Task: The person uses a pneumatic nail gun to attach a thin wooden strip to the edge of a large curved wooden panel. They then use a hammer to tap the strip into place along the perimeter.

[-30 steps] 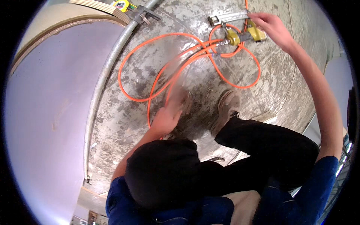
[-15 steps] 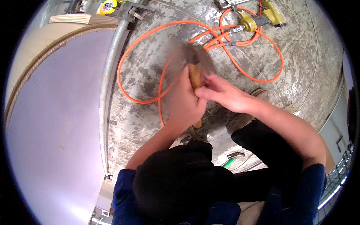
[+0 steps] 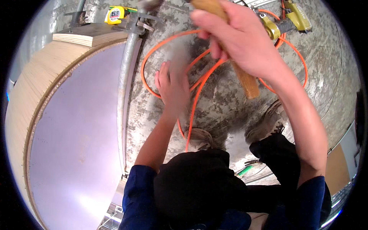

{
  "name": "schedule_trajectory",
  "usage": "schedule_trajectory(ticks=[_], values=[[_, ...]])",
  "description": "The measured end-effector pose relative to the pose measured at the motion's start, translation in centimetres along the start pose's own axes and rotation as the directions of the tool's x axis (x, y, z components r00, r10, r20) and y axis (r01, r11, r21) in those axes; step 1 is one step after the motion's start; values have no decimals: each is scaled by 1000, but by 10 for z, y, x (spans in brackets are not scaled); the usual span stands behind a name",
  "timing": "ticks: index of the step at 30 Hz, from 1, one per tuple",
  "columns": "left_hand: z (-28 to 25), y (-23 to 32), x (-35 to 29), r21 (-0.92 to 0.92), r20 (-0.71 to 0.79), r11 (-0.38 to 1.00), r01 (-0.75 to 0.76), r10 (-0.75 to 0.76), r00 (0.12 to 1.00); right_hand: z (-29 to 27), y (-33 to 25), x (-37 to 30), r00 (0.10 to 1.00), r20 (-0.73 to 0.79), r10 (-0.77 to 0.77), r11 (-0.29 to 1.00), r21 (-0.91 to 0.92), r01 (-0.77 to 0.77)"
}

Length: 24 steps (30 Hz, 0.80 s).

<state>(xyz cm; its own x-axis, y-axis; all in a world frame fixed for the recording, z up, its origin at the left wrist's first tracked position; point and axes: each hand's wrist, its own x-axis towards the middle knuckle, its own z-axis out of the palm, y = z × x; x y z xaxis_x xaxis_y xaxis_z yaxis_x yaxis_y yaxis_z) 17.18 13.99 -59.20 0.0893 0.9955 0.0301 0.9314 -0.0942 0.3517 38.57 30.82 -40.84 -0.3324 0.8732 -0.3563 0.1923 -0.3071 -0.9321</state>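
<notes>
My right hand (image 3: 249,42) is closed around the wooden handle of a hammer (image 3: 245,82), raised at the top of the view. The handle slants up to the left, and the hammer's head is mostly cut off by the upper edge. My left hand (image 3: 172,86) is empty as far as I can see, fingers apart, over the orange hose (image 3: 145,57) and left of the hammer. A grey smear of motion runs across its fingers, so their tips are unclear.
A curved wooden panel with a pale face (image 3: 76,126) and a metal pipe clamp (image 3: 124,73) stand at left. A yellow tape measure (image 3: 115,15) rests near a wood block (image 3: 90,36). A nail gun (image 3: 297,17) lies far right. Green-handled pliers (image 3: 245,170) lie near my leg.
My two hands, together at the wooden handle before, have parted. The right has risen up and right with the hammer; the left has let go and moved left. The view has shifted slightly.
</notes>
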Motion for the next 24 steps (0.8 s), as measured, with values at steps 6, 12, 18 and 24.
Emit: schedule_trajectory(ticks=[6, 12, 18, 24], values=[[-2, -3, 0, -69, 26, 997, 20, -19, 999, 20, -60, 51, 980, -105, 169, 981, -75, -177], [-5, 1, 1, -68, 47, 998, 18, -15, 999, 39, -51, 74, 998, 59, 25, 991, -132, -17], [-2, -3, 1, -36, 41, 999, 17, -15, 999, 33, -76, 71, 952, 269, 149, 984, -134, -116], [-1, -3, -4, -49, 35, 999, 4, -2, 999, 33, -71, 41, 980, 174, -92, 976, -181, 124]])
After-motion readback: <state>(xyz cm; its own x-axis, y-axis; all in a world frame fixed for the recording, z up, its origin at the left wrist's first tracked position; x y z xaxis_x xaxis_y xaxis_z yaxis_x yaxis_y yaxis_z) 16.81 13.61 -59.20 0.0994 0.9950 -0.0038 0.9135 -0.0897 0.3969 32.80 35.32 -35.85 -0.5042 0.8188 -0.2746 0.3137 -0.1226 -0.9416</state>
